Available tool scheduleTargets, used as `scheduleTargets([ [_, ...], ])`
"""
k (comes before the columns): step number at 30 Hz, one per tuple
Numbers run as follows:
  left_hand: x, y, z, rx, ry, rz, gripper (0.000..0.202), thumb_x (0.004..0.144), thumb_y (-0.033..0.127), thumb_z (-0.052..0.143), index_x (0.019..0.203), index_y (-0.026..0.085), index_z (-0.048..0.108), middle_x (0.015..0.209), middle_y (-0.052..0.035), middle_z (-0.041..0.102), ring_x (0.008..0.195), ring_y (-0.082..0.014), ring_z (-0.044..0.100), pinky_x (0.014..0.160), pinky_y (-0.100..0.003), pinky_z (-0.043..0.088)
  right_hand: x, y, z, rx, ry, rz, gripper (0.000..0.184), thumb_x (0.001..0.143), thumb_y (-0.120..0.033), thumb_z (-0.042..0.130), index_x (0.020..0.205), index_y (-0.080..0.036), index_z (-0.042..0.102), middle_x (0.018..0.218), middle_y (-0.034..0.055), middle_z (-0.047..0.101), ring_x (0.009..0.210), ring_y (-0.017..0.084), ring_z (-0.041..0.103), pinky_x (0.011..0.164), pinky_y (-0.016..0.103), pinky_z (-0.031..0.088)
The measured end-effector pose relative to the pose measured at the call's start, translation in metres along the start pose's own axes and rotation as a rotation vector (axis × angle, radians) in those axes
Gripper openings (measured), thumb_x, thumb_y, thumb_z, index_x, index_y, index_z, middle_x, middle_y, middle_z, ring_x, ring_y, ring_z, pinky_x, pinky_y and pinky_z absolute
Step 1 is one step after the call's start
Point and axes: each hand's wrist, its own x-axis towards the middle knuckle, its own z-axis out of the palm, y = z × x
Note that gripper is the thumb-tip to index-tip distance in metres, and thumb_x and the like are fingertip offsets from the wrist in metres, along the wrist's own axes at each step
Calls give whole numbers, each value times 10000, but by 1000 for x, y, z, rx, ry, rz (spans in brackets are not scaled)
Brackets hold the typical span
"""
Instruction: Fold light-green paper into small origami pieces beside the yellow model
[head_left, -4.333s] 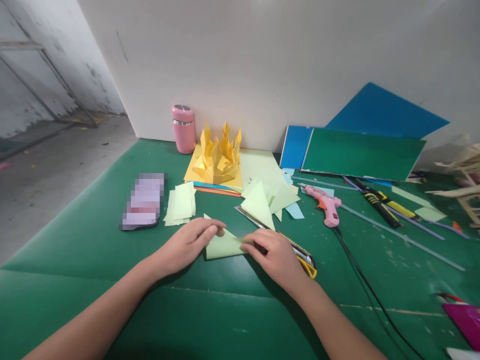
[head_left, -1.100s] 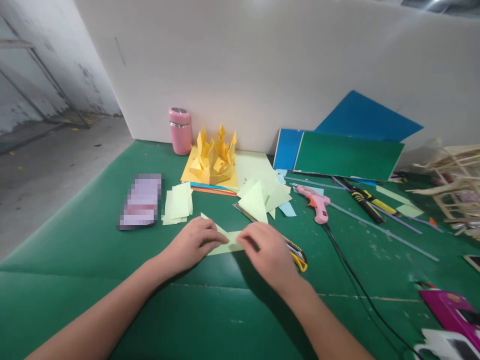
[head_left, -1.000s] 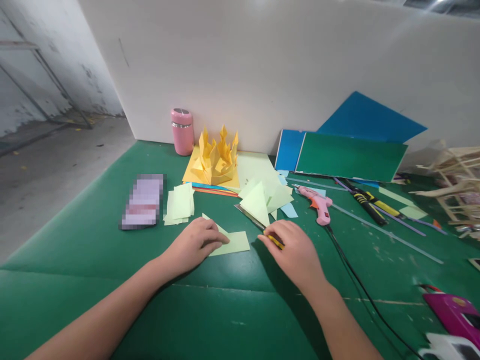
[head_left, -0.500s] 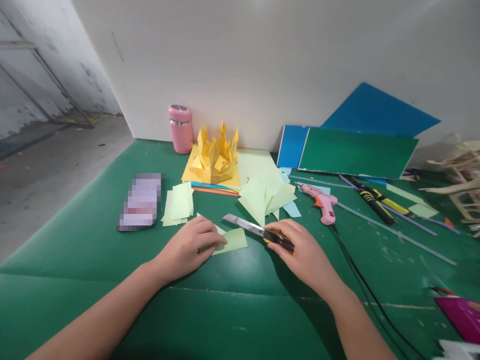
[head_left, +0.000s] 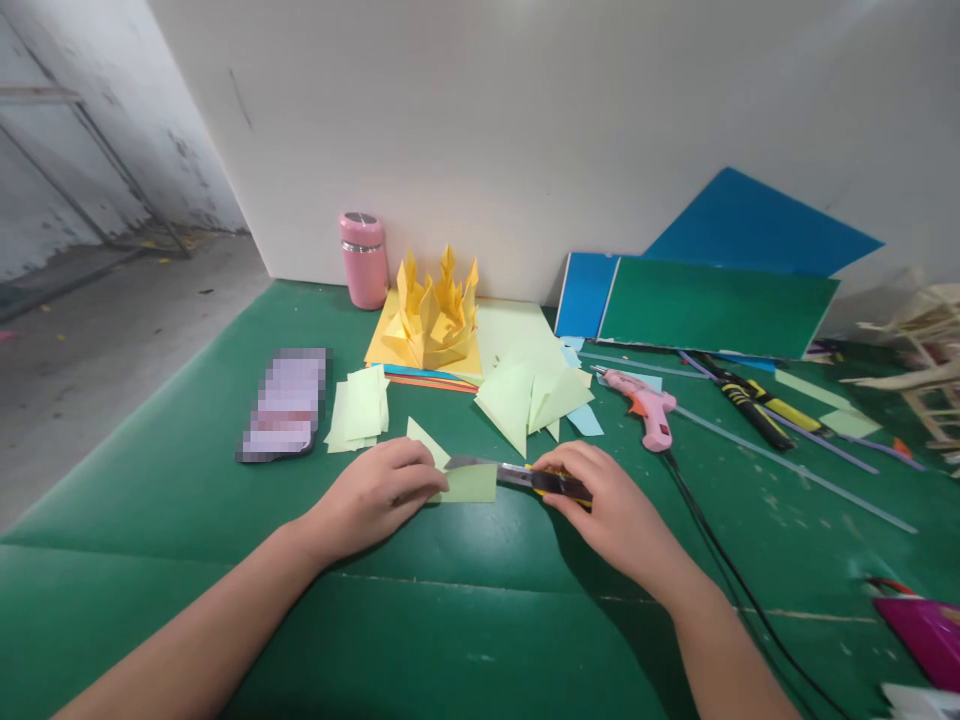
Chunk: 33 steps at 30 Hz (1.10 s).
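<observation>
So that the folded pale green paper (head_left: 474, 486) does not slide, I guess, the left hand (head_left: 390, 488) presses it onto the green desk (head_left: 450, 580). Its fingers rest on top, a bit bent, not gripping. The paper lies near the desk's middle, well in from the left edge. The right hand (head_left: 604, 500) is closed around a utility knife (head_left: 517, 476), maybe held low to keep the blade (head_left: 465, 462) level. That blade runs along the paper's far side; I can't tell how much is tucked into the fold. Half a second ago, the tip pointed more toward the desk's far edge. Before that, the knife lay partly under the loose green papers (head_left: 506, 395), and both hands were on the folded one.
</observation>
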Motion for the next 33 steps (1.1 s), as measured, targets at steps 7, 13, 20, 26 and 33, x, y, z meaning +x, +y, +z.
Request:
scheduleTargets([
  [7, 2, -2, 1, -35, -58, -128, 172, 891, 171, 499, 854, 188, 666, 984, -68, 580, 930, -191, 558, 826, -333, 479, -4, -2, -5, 1, -98, -63, 326, 828, -68, 545, 1022, -300, 665, 975, 44, 607, 917, 215, 573, 765, 351, 493],
  [13, 0, -8, 5, -107, -64, -142, 184, 902, 173, 488, 907, 189, 672, 987, -65, 646, 954, -190, 590, 858, -335, 492, -4, -6, -1, 1, -113, -102, 311, 830, -137, 608, 1060, -330, 686, 1048, 42, 622, 989, 222, 562, 844, 380, 484],
  [20, 0, -10, 5, -127, -88, -185, 204, 887, 186, 518, 966, 206, 705, 1007, -61, 652, 952, -189, 604, 859, -327, 502, -2, -2, 7, -17, -102, -158, 322, 865, -108, 573, 1037, -343, 708, 934, 35, 629, 891, 196, 565, 771, 351, 488],
  [26, 0, -11, 5, -151, -93, -193, 220, 891, 198, 518, 961, 224, 725, 980, -58, 648, 915, -180, 608, 816, -314, 516, -3, 3, 5, 10, -112, -224, 301, 881, -121, 553, 1017, -335, 716, 928, 43, 613, 895, 191, 564, 768, 343, 493],
  [33, -1, -14, 7, -166, -100, -190, 224, 894, 190, 517, 963, 238, 725, 980, -50, 637, 908, -173, 600, 803, -308, 510, -4, 3, -1, 29, -171, -237, 274, 904, -163, 534, 1036, -326, 711, 896, 47, 584, 863, 187, 551, 732, 329, 487],
])
